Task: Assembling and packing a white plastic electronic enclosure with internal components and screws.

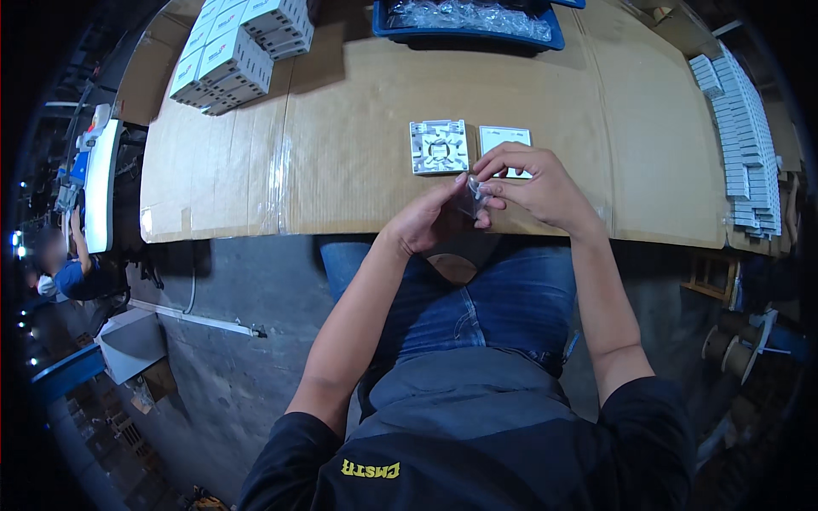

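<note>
Reference landmark: the white square housing (439,146), lying flat on the cardboard-covered worktop (341,162), its grey-toned interior with a round centre facing up.

Item held: a small clear plastic bag (469,203), off the near right corner of the housing, on the person's side of it. The bag is up in the hands, close to the worktop's near edge. Its longer extent appears to run from the pinch back toward the person; the film is crumpled and partly covered, so the axis is given with reservation. Its contents are too small to identify.

State of the grip: the left hand (429,217) is closed around the bag from the left, thumb at the upper end, fingertips showing past the far side. The right hand (538,183) comes in from the right and pinches the bag's upper end between thumb and fingers.

Governing relation: from the bag, the housing lies forward and slightly left. The left thumb appears nearest to the housing's near right corner; contact between them cannot be confirmed. The right hand is farther off to the right and partly covers a white square plate (505,136), which lies just beside the housing on its right, a narrow gap between.

Surroundings: well beyond the housing, a blue bin (511,43) holds clear plastic packets (469,15); far forward and left of it stand stacked white boxes (230,64).
</note>
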